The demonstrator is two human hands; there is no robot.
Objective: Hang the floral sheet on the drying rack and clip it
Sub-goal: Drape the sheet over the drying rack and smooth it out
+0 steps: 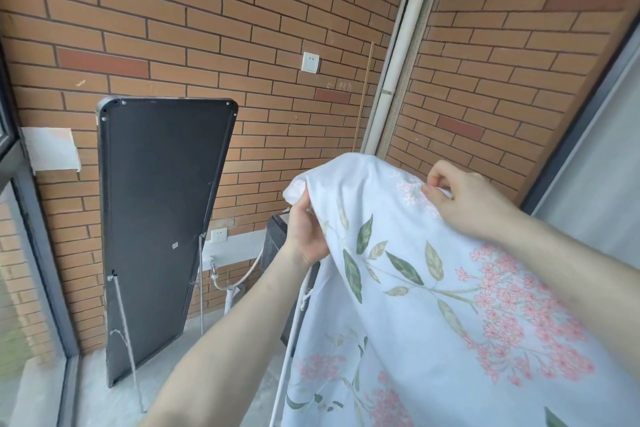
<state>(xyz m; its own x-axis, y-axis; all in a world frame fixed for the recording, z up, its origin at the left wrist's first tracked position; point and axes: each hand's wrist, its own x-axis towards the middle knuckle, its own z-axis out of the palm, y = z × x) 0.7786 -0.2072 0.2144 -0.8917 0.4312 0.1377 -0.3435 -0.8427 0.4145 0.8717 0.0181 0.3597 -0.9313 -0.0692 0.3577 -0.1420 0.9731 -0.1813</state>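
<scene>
One floral sheet [433,288] is draped high in front of the brick wall [242,28], held by two hands: the left hand [306,236] grips its left edge and the right hand [464,199] pinches the top fold, while one dark panel [159,218] leans on the wall.

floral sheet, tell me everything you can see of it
The floral sheet is thin white cloth, printed with pink flower clusters and green leaves on slim stems. It is raised at the right of the view and hangs down out of frame, draped in soft folds. The left hand has its grip on the bunched top corner, and the right hand pinches the upper edge nearby. A thin white rod runs along its left edge; no clip is visible.
</scene>
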